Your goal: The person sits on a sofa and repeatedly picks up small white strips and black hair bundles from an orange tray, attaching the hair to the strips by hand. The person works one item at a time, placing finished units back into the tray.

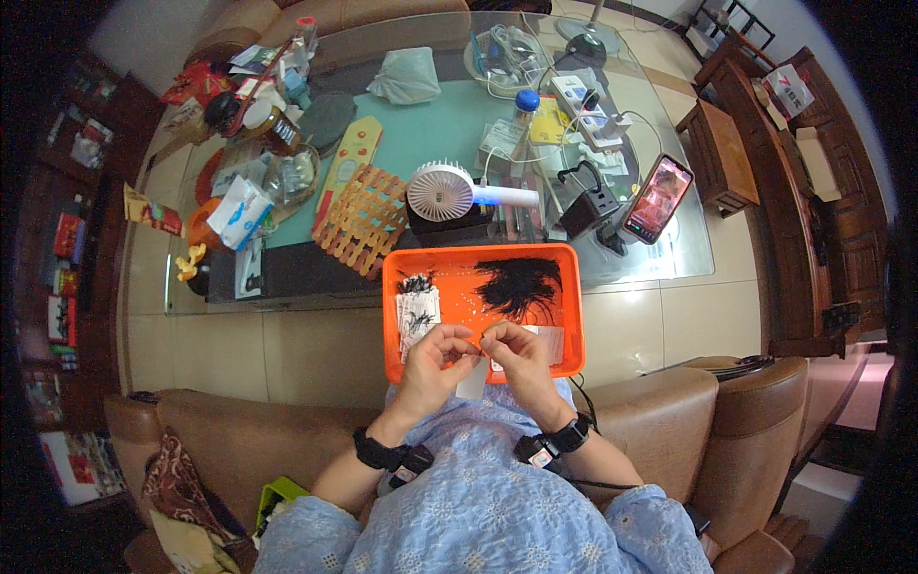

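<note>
A small white card (473,380) is held over the near rim of the orange tray (574,316), which rests on the person's lap; the left hand (430,359) and right hand (516,356) both have fingers curled shut, pinching its upper edge between thumb and fingertips (the exact grip is too small to make out). Inside the tray: a heap of black threads (519,284) at right, a stack of cards (417,314) at left. Beyond, on the glass table (440,129), stand a white fan (442,191) and a phone (658,198).
</note>
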The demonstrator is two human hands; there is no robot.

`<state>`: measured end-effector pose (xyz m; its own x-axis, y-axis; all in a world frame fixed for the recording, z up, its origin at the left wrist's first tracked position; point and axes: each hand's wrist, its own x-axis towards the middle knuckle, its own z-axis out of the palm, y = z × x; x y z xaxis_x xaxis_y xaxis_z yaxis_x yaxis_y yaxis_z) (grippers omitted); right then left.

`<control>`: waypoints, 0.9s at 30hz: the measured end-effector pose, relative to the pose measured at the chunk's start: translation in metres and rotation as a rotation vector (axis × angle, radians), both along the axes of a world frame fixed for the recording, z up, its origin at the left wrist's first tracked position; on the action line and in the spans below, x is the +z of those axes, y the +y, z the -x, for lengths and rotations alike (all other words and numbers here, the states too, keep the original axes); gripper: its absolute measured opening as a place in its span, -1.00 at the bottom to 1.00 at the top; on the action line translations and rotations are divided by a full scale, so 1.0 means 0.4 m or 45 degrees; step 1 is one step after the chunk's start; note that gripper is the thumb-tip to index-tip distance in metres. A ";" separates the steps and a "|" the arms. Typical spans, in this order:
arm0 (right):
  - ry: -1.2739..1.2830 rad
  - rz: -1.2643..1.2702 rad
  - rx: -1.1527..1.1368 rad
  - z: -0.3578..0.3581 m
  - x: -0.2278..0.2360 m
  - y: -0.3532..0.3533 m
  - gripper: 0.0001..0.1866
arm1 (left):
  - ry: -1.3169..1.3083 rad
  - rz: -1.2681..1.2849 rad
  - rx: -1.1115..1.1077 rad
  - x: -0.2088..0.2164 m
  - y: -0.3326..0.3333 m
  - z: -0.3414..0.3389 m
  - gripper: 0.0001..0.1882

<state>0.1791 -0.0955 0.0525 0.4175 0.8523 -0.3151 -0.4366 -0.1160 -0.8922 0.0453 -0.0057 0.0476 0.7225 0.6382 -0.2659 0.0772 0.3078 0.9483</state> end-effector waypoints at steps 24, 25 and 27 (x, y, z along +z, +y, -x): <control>-1.431 0.656 0.907 -0.156 -0.171 -0.033 -0.80 | 0.567 -0.672 -0.440 -0.114 0.108 -0.026 -0.77; -1.302 0.662 0.910 -0.150 -0.174 -0.029 -0.81 | 0.632 -0.723 -0.488 -0.119 0.102 -0.046 -0.76; -1.034 0.690 0.917 -0.147 -0.173 -0.018 -0.82 | 0.741 -0.819 -0.588 -0.128 0.091 -0.085 -0.75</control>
<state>0.2378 -0.1026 -0.0168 0.1439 0.8094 -0.5693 0.5459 -0.5448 -0.6366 0.0791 0.0308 -0.0036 0.8035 0.4741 -0.3601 0.5687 -0.4320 0.7000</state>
